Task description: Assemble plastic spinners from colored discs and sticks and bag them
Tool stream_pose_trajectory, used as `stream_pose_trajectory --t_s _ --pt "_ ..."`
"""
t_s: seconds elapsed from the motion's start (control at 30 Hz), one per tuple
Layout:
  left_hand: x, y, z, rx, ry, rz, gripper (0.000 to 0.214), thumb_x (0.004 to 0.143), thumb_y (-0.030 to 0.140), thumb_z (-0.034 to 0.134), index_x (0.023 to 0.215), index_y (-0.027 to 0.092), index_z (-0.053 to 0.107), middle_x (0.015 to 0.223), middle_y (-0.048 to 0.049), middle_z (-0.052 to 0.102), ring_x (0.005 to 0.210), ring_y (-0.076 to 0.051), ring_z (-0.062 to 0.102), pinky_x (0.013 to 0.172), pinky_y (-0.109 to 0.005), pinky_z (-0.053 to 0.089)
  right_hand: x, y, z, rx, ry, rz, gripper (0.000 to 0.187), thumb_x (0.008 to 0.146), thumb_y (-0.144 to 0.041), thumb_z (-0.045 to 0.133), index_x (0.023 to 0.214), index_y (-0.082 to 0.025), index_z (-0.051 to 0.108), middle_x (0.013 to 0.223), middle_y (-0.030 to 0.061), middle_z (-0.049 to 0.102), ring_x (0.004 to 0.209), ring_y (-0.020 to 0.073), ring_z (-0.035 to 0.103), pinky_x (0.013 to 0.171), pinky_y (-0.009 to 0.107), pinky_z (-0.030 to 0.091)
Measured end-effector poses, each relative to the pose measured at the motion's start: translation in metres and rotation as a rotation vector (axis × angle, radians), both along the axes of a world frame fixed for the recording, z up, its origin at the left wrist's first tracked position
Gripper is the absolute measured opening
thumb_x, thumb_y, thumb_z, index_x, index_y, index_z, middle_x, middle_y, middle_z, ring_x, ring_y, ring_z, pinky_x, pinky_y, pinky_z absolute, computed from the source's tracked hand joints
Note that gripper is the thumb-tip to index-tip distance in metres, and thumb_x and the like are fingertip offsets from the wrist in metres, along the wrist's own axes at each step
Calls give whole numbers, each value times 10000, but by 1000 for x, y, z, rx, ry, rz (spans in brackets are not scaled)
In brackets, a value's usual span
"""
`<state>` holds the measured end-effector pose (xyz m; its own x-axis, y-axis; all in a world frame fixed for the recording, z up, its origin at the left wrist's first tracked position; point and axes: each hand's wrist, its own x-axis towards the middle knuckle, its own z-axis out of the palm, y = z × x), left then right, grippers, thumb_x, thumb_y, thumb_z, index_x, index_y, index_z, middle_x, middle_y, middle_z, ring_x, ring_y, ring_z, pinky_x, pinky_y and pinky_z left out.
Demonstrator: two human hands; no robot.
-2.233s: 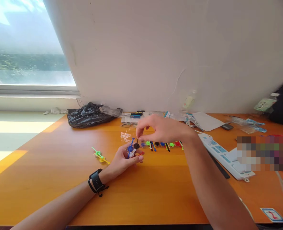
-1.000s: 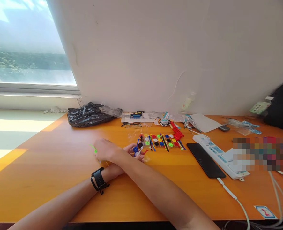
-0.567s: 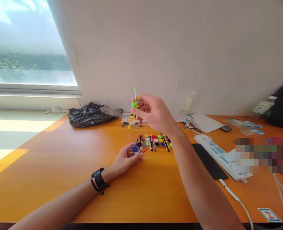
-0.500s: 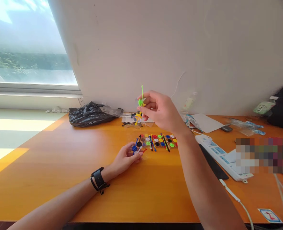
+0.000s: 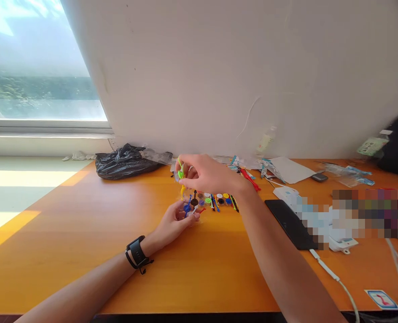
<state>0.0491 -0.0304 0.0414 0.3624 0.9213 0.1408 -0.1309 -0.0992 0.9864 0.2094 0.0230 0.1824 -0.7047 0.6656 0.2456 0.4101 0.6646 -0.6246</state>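
Observation:
My left hand (image 5: 173,224), with a black watch at the wrist, rests on the orange table (image 5: 84,251) and pinches a small cluster of plastic pieces (image 5: 190,209): blue, black, white and red sticks and discs. My right hand (image 5: 207,174) hovers just above it, fingers closed on a green and yellow stick piece (image 5: 180,175). Right behind both hands lies a row of coloured discs and sticks (image 5: 219,200).
A black plastic bag (image 5: 124,161) lies at the back left by the wall. A black phone (image 5: 288,222) with a cable, a white power strip (image 5: 340,242), papers (image 5: 291,169) and small clutter fill the right side. A window is at the far left.
My right hand crossed left, picked the green and yellow piece off the table, lifted it high and has now brought it down over the cluster in my left hand.

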Motion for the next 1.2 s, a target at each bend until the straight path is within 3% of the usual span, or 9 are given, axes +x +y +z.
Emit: stream_pose_trajectory --t_s 0.17,0.37,0.57,0.83,1.07,1.2 --pt "-1 0 -1 39 14 -3 451 854 522 811 1080 143 715 1020 -97 713 908 -226 647 819 -343 526 3 5 -3 -13 -73 16 129 847 -257 712 897 -190 613 889 37 715 700 148 626 571 242 431" --pt "-1 0 2 53 43 -40 439 893 516 776 1111 143 700 1025 -81 685 890 -193 614 815 -318 520 9 3 6 -81 -144 22 159 836 -237 703 982 -182 671 937 51 741 729 158 657 598 235 449" --pt "-2 1 -2 58 102 -17 422 915 526 746 1070 136 697 980 -75 671 849 -179 592 797 -311 515 19 -2 15 -1 -225 -48 47 835 -203 647 870 -184 672 824 16 712 610 115 558 548 246 346" --pt "-2 0 1 95 98 1 435 909 517 755 1135 152 685 1025 -77 671 884 -184 583 789 -298 506 25 -10 22 104 -220 -144 87 863 -184 601 855 -177 687 719 2 661 574 106 506 556 272 299" --pt "-3 -1 0 72 95 14 409 910 517 755 1081 155 671 983 -70 684 854 -176 604 790 -301 519 25 -13 24 240 -196 -234 161 855 -131 573 898 -175 722 701 -1 649 563 99 460 574 282 287" --pt "-4 -1 0 97 99 20 415 922 516 742 1122 159 668 1030 -86 692 879 -184 616 783 -302 512 23 -13 21 161 -299 -190 125 815 -114 607 844 -171 714 727 17 684 571 107 499 563 278 288"
